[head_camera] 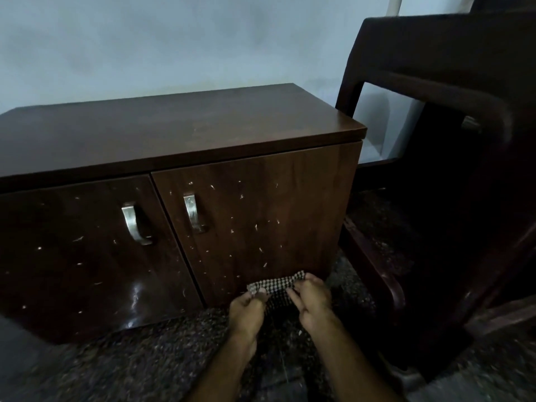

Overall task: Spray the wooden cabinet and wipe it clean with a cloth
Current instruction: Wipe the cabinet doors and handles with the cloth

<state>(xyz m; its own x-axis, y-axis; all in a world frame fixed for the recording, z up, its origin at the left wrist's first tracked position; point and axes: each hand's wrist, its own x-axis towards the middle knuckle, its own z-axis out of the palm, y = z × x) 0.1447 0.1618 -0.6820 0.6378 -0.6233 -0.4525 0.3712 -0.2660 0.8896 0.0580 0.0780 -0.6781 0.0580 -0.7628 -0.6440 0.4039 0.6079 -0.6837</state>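
A low dark wooden cabinet (185,134) with two doors and two metal handles (193,213) stands against the wall. White flecks and streaks dot both door fronts. A checked cloth (275,284) is stretched between my hands just in front of the right door's bottom edge. My left hand (249,306) pinches its left end. My right hand (311,297) grips its right end. No spray bottle is in view.
A dark wooden chair (435,91) with curved arms stands close on the right of the cabinet. The floor (130,367) is dark speckled stone. A pale wall (174,39) runs behind the cabinet.
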